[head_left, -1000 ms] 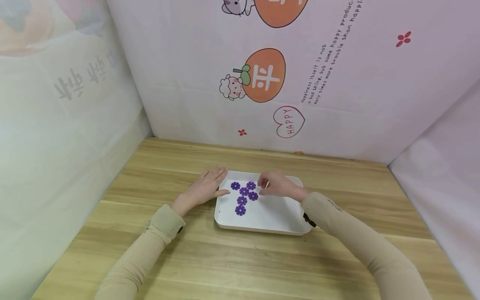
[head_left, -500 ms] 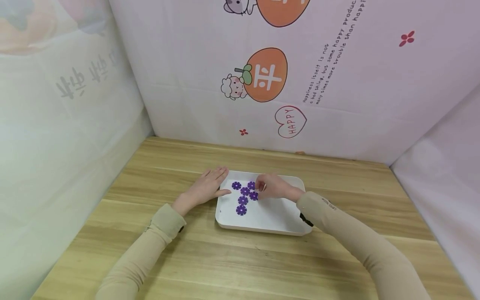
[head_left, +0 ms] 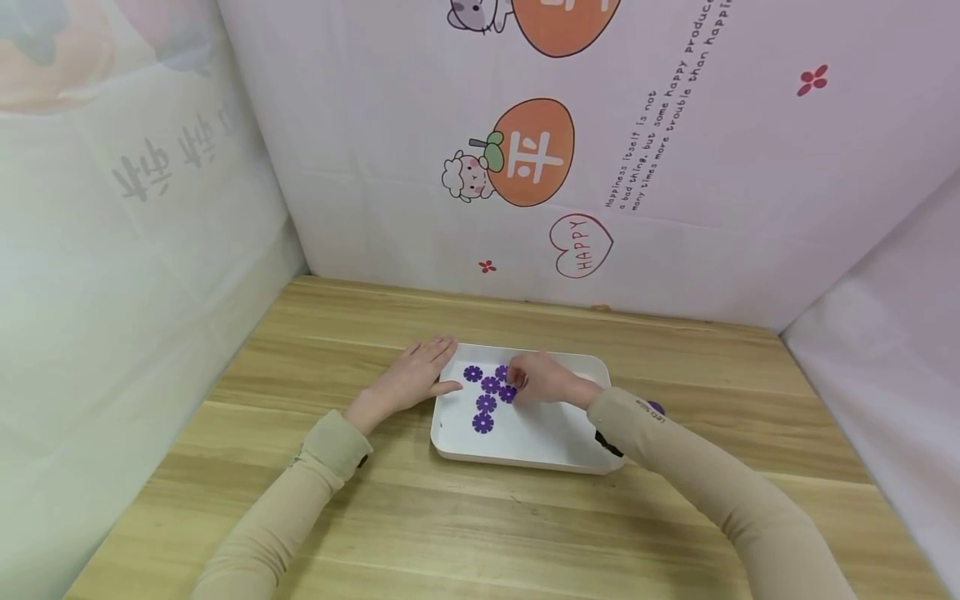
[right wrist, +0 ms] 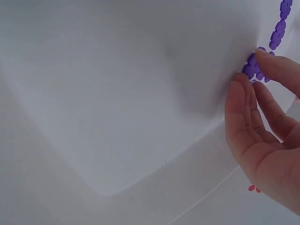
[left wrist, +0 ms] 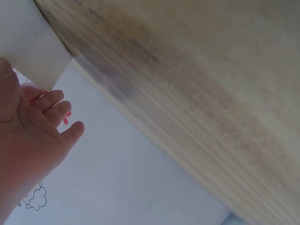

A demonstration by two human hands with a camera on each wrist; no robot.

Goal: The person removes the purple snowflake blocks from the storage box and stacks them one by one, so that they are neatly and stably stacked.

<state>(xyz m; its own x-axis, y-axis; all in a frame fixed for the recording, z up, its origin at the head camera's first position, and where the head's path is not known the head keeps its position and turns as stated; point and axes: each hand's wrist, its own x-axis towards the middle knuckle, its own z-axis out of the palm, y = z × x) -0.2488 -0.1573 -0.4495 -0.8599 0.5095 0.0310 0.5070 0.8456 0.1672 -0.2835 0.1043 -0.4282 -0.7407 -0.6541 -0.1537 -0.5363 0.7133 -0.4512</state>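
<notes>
Several purple snowflake discs [head_left: 483,403] lie flat in a white tray [head_left: 525,461], most of them in a branching line, one apart at the upper left. My left hand [head_left: 408,375] rests over the tray's left rim, fingers straight along its far corner and thumb reaching inside. In the left wrist view the palm [left wrist: 35,133] shows beside the tray's outer wall. My right hand [head_left: 545,377] reaches in from the right with bent fingers, partly covering the upper discs. The right wrist view has one purple disc [right wrist: 251,67] between its thumb and fingertips.
Another purple disc [head_left: 656,407] lies on the wooden table [head_left: 480,533] right of the tray, partly hidden by the right sleeve [head_left: 697,458]. Printed white cloth [head_left: 390,183] walls in the table at the back and both sides.
My right hand has shifted slightly left over the upper discs. The disc on the table beyond the right sleeve has come into sight. The left hand stays on the tray rim.
</notes>
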